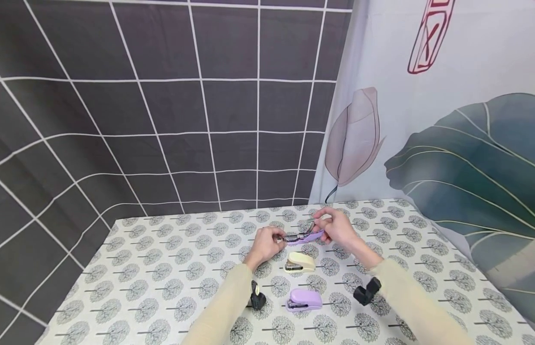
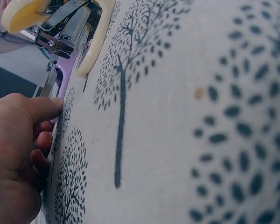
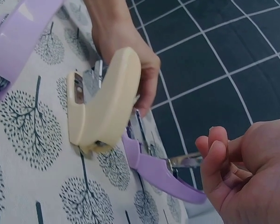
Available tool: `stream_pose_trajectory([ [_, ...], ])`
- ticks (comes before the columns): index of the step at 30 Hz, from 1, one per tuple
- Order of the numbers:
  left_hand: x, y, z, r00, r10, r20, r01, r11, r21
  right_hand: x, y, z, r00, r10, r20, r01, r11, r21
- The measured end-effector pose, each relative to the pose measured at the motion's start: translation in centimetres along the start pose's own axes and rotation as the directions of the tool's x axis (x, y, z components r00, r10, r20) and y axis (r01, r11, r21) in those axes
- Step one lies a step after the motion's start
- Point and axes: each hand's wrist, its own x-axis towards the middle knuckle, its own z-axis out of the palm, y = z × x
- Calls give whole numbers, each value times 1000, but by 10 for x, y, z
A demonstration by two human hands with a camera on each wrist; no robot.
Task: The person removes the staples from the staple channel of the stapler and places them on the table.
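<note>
The farthest of three staplers is a purple stapler (image 1: 310,237), swung open so its metal insides show. My left hand (image 1: 267,245) pinches its left end between thumb and fingers; in the left wrist view the thumb (image 2: 49,107) lies at that end. At the other end, my right hand (image 1: 335,228) has its fingers curled, with a thin metal strip (image 3: 186,161) at the fingertips. Whether that strip belongs to the stapler I cannot tell. Nearer to me sits a cream stapler (image 1: 306,261), and nearest is a second purple stapler (image 1: 308,299).
A white cloth with a tree print (image 1: 164,268) covers the table. Behind it hangs a dark curtain with white grid lines (image 1: 228,105), and a pale curtain with large leaf shapes (image 1: 474,163) hangs at the right. Black wrist cameras (image 1: 367,291) sit on both arms.
</note>
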Motion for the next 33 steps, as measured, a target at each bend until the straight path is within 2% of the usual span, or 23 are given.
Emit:
stream_pose_trajectory([
  [9,-1,0,0,1000,-17,6,17,1000,-14,-2,7,-21,999,36,-17,-35,999,41],
  [19,0,0,0,1000,11,-12,-11,1000,7,0,23,-40,996,54,-69,-56,998,-32],
  [26,1,-1,1,1000,8,-11,-8,1000,4,0,33,-47,994,58,-97,-62,997,-45],
  [33,0,-1,2,1000,7,-10,-7,1000,-1,-1,47,-48,991,104,-87,-111,991,-71],
])
